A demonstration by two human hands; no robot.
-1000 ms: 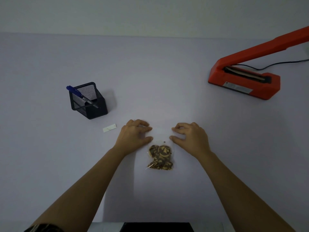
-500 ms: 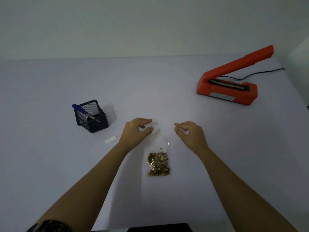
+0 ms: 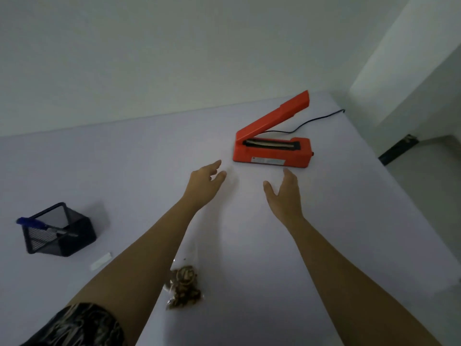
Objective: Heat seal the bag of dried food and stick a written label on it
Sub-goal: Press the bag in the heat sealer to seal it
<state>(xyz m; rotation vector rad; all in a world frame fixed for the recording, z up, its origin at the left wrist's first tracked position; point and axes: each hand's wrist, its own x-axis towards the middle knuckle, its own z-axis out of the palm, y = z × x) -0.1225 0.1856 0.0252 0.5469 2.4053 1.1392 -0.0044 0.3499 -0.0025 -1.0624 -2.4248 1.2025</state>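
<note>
Bag of dried food lies flat on the pale table, partly under the left forearm, near the camera. Left hand and right hand reach empty, fingers spread, just short of the orange heat sealer, its arm raised. What may be the blank label lies beside the pen holder.

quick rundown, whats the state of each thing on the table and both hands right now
heat sealer: lever arm raised, jaw open, cord plugged into its back
bag of dried food: lying flat on the table, not held
label: lying loose beside the pen holder
pen: leaning in the mesh pen holder
left hand: open, empty, extended toward the sealer
right hand: open, empty, extended toward the sealer
</note>
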